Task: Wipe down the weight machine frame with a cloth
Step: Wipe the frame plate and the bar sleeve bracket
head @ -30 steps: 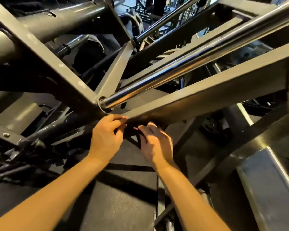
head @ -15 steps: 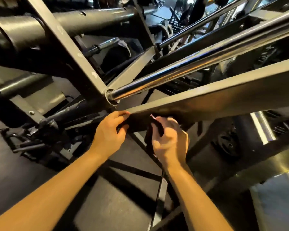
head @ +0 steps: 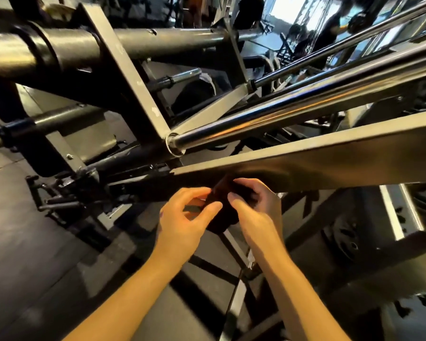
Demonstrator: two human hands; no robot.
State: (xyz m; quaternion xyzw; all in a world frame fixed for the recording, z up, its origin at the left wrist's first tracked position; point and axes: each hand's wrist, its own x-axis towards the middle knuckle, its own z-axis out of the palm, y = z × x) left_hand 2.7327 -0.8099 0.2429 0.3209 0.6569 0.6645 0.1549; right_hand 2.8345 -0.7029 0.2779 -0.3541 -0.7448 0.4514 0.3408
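Note:
A dark cloth [head: 223, 217] is bunched between both hands, just below the slanted flat beam [head: 330, 158] of the weight machine frame. My left hand [head: 182, 217] pinches the cloth's left edge between thumb and fingers. My right hand [head: 253, 212] grips its right side with curled fingers. Both hands hang a little under the beam and do not touch it. A chrome rod [head: 280, 112] runs above the beam into a collar [head: 174, 143] at the frame joint.
Thick black tubes [head: 84, 48] and angled struts [head: 128, 75] cross overhead at the left. A black linkage with levers [head: 67, 190] sits low left. Dark rubber floor [head: 22, 242] lies below. A weight plate [head: 344, 239] and a steel upright [head: 391, 212] stand at the right.
Both hands have dropped away from the beam's underside and come together. The left hand has left the beam and now pinches the cloth; the view has swung right and down.

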